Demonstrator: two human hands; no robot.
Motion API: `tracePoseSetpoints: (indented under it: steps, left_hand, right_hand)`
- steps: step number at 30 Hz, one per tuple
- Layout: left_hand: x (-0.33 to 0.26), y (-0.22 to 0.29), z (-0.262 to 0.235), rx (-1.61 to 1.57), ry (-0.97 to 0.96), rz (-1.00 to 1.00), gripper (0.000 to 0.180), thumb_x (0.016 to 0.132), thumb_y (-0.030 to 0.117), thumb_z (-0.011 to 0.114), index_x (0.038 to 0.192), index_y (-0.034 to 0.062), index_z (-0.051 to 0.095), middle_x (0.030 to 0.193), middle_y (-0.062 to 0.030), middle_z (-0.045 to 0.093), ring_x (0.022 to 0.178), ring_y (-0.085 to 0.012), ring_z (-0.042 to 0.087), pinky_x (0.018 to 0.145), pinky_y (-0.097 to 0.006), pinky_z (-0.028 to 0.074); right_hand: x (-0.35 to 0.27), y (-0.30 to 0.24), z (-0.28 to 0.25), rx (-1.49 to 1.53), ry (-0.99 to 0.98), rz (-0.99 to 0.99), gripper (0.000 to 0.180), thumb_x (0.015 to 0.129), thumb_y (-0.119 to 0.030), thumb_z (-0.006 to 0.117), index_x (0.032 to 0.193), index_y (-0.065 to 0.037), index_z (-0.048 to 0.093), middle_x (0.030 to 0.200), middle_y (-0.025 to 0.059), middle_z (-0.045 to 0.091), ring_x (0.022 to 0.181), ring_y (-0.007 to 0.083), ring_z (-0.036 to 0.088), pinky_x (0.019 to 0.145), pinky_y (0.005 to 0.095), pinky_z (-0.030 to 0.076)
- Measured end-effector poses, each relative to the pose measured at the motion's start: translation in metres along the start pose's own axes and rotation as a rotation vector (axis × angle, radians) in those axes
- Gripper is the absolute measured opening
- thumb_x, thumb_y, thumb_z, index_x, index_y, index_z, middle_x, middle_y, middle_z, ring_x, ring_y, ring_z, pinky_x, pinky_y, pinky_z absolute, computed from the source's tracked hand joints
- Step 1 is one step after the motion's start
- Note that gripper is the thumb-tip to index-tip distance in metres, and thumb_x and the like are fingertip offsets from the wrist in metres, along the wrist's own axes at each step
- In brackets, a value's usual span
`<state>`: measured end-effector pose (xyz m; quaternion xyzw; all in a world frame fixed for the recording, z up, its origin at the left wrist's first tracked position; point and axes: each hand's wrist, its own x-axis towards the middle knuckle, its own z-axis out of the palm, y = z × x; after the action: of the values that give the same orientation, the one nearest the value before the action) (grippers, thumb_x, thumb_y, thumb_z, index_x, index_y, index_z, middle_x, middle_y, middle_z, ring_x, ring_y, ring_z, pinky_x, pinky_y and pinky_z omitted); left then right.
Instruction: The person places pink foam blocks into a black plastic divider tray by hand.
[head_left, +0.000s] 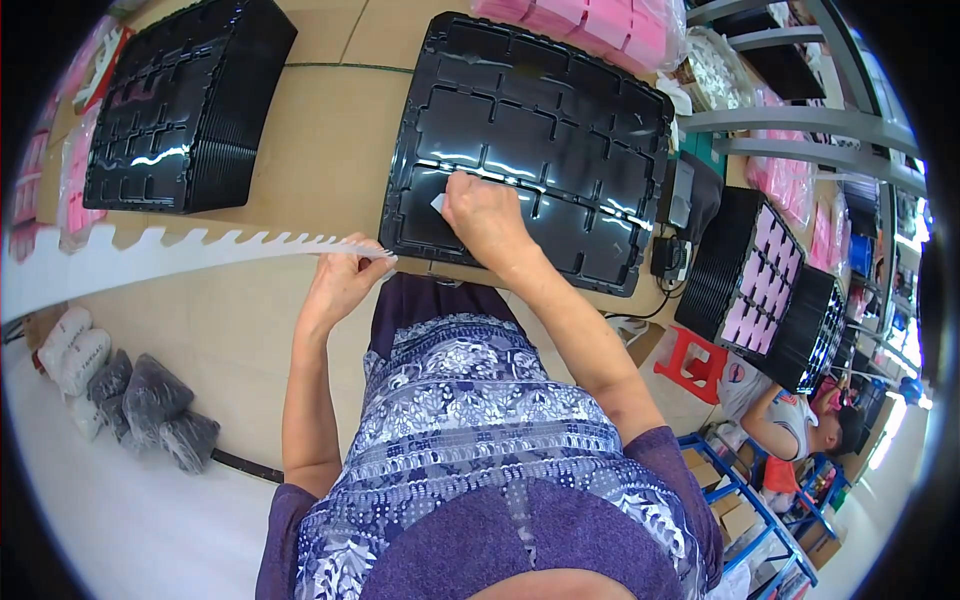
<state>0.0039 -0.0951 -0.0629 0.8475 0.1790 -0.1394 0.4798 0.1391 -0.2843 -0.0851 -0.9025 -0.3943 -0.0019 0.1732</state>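
I'm looking at a factory packing line: stacked black plastic trays (185,105) at ten o'clock, metal racking (800,125) at two, another seated worker (800,425) at four.

You have a tan worktable (330,150) in front of you. A stack of black plastic trays (530,150) lies on it straight ahead. A second stack of black trays (185,105) sits well apart at your far left. Pink packets (600,22) lie at the far edge. A long white notched strip (160,250) runs along the near edge on your left.
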Motion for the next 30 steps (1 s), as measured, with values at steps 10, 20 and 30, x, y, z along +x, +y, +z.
tracePoseSetpoints:
  steps: [10,20,30]
  left_hand:
    - [0.006,-0.005,-0.002,-0.015,-0.049,0.01,0.019,0.082,0.015,0.074,0.084,-0.0034,0.067,0.067,-0.0126,0.063,0.062,-0.0223,0.06,0.06,-0.038,0.047]
    - [0.007,-0.009,-0.004,-0.084,-0.086,0.017,0.023,0.085,0.014,0.075,0.079,-0.0024,0.061,0.073,-0.0037,0.054,0.067,-0.0138,0.051,0.062,-0.033,0.044]
    - [0.011,-0.019,-0.009,-0.075,-0.189,-0.114,0.02,0.085,0.016,0.074,0.087,-0.0033,0.07,0.073,-0.0055,0.061,0.064,-0.0152,0.055,0.061,-0.033,0.046]
  right_hand:
    - [0.006,-0.015,-0.005,-0.262,-0.105,-0.064,0.012,0.077,-0.005,0.065,0.083,-0.002,0.055,0.067,0.0092,0.064,0.058,0.0225,0.069,0.051,0.0325,0.056]
    - [0.002,-0.014,-0.005,-0.219,-0.114,-0.145,0.012,0.078,-0.004,0.064,0.082,-0.004,0.052,0.067,0.0088,0.062,0.057,0.0218,0.069,0.047,0.0318,0.054]
    - [-0.004,-0.006,-0.018,0.594,0.033,0.126,0.008,0.088,-0.008,0.062,0.09,-0.003,0.056,0.067,0.0045,0.053,0.057,0.0173,0.059,0.054,0.0314,0.049]
